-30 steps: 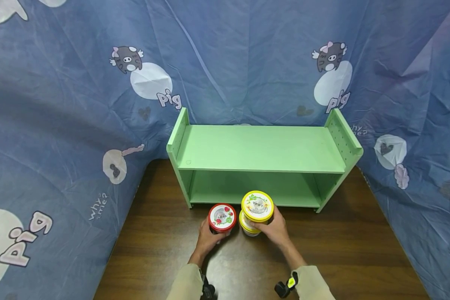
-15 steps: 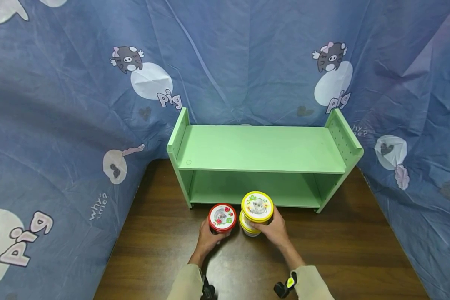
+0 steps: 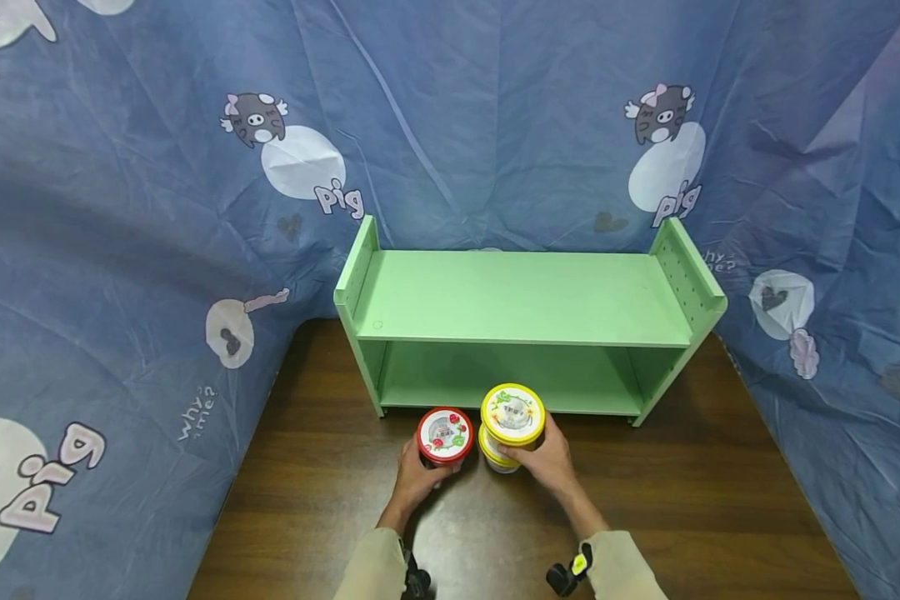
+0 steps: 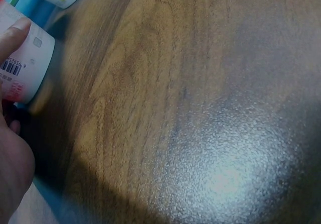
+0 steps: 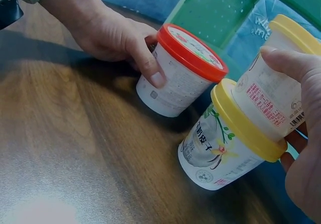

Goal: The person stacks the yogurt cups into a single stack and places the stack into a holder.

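Note:
My left hand (image 3: 411, 482) grips a paper tub with a red lid (image 3: 446, 435), thumb along its near side. The tub stands upright on the wooden table; its barcode side shows in the left wrist view. With its fingers around the wall, my right hand (image 3: 553, 463) holds an upper tub with a yellow lid (image 3: 513, 413). Its base sits on the lid of a second yellow-lidded tub (image 5: 220, 146), which stands on the table. In the right wrist view the upper tub is set a little off the lower one's centre. The red-lidded tub is just left of this pair.
A pale green two-level shelf (image 3: 521, 296) stands directly behind the tubs, its lower level facing me. Blue printed cloth (image 3: 487, 125) hangs behind and at both sides. The wooden table (image 3: 690, 508) spreads out around the hands.
My right hand and the upper yellow-lidded tub have shifted very slightly left and toward me. My left hand and the red-lidded tub have stayed in place.

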Action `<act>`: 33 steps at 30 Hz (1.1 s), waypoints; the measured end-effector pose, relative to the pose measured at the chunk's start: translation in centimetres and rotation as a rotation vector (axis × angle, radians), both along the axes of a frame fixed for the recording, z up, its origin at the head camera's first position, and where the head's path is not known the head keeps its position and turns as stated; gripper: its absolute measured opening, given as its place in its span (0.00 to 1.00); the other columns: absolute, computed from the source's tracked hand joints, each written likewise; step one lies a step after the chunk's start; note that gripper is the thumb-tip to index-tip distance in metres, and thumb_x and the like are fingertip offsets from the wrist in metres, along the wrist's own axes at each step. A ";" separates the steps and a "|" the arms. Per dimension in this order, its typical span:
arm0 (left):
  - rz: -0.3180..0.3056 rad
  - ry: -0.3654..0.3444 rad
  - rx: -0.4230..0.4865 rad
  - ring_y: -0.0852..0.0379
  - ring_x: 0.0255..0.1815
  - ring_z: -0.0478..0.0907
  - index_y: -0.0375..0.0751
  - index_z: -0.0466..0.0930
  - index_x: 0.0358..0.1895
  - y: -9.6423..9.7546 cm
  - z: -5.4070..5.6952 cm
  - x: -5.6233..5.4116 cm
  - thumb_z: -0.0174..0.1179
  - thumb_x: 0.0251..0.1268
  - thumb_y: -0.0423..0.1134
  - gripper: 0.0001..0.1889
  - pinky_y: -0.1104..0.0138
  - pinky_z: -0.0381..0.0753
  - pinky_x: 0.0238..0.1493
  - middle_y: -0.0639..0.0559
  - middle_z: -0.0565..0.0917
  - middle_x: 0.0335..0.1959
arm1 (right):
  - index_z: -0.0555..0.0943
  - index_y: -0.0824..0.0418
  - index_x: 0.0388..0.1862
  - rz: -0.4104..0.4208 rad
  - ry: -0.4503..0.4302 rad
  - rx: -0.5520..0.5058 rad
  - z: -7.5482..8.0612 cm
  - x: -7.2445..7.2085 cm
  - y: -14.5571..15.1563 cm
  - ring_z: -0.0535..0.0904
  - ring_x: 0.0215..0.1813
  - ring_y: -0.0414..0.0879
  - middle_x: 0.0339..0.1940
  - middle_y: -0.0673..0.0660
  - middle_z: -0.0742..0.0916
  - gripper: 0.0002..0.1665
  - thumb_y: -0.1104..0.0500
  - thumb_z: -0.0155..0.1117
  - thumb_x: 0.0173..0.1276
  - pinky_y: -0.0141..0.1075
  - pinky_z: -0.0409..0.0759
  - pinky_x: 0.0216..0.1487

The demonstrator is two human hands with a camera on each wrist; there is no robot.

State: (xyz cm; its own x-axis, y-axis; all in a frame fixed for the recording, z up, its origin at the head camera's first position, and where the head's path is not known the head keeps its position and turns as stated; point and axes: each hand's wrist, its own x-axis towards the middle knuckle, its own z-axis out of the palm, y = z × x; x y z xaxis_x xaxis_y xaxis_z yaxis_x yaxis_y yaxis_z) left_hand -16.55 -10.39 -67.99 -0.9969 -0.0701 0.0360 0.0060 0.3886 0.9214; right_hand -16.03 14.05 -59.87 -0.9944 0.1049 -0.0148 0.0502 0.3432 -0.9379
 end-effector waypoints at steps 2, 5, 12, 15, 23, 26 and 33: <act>-0.004 0.003 -0.004 0.41 0.60 0.73 0.38 0.74 0.65 0.0 0.0 0.0 0.82 0.35 0.41 0.45 0.50 0.71 0.63 0.38 0.81 0.56 | 0.69 0.64 0.70 0.003 -0.004 0.006 0.0 0.0 0.0 0.75 0.67 0.58 0.61 0.65 0.82 0.55 0.55 0.86 0.42 0.55 0.66 0.73; -0.008 -0.014 0.004 0.41 0.62 0.73 0.38 0.73 0.66 -0.1 0.0 0.0 0.81 0.36 0.42 0.45 0.48 0.70 0.65 0.39 0.81 0.57 | 0.69 0.63 0.71 0.015 -0.017 0.010 -0.2 0.0 0.0 0.74 0.68 0.58 0.63 0.64 0.82 0.55 0.55 0.85 0.44 0.56 0.65 0.74; -0.012 -0.004 -0.008 0.41 0.62 0.73 0.38 0.73 0.66 -0.2 0.0 0.1 0.81 0.36 0.43 0.46 0.47 0.71 0.64 0.39 0.81 0.57 | 0.67 0.60 0.72 0.033 -0.031 -0.008 -0.4 0.0 0.2 0.73 0.70 0.57 0.65 0.62 0.81 0.56 0.54 0.85 0.45 0.57 0.64 0.76; -0.010 0.000 -0.006 0.41 0.62 0.73 0.38 0.73 0.66 -0.2 0.0 0.1 0.81 0.36 0.42 0.46 0.48 0.71 0.64 0.39 0.81 0.57 | 0.67 0.60 0.72 0.036 -0.028 -0.008 -0.4 0.1 0.2 0.73 0.70 0.57 0.64 0.62 0.81 0.56 0.53 0.85 0.45 0.57 0.64 0.75; -0.002 -0.017 0.016 0.41 0.62 0.72 0.38 0.73 0.67 -0.2 0.2 0.0 0.82 0.34 0.40 0.47 0.49 0.69 0.65 0.38 0.81 0.58 | 0.67 0.61 0.72 0.038 -0.016 -0.007 -0.4 0.1 0.2 0.73 0.70 0.58 0.64 0.63 0.81 0.56 0.53 0.85 0.46 0.57 0.64 0.75; -0.001 -0.010 0.021 0.42 0.60 0.73 0.38 0.73 0.66 -0.1 0.3 -0.1 0.82 0.33 0.39 0.47 0.51 0.69 0.64 0.37 0.81 0.57 | 0.67 0.60 0.72 0.034 -0.012 0.005 -0.5 0.1 0.3 0.73 0.70 0.58 0.64 0.63 0.81 0.56 0.53 0.84 0.46 0.57 0.64 0.74; 0.003 -0.013 0.029 0.42 0.60 0.73 0.37 0.73 0.66 -0.1 0.2 -0.1 0.83 0.32 0.38 0.47 0.51 0.70 0.65 0.37 0.81 0.57 | 0.68 0.60 0.72 0.036 -0.008 0.021 -0.5 0.2 0.4 0.73 0.70 0.57 0.64 0.62 0.81 0.55 0.52 0.84 0.46 0.56 0.65 0.74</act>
State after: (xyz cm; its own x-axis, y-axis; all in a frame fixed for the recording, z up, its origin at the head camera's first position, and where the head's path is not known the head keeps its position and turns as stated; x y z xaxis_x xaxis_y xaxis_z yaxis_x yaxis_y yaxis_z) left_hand -16.65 -10.47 -67.74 -0.9970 -0.0742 0.0212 -0.0070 0.3612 0.9324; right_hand -15.88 14.43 -60.40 -0.9974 0.0693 -0.0208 0.0447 0.3648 -0.9300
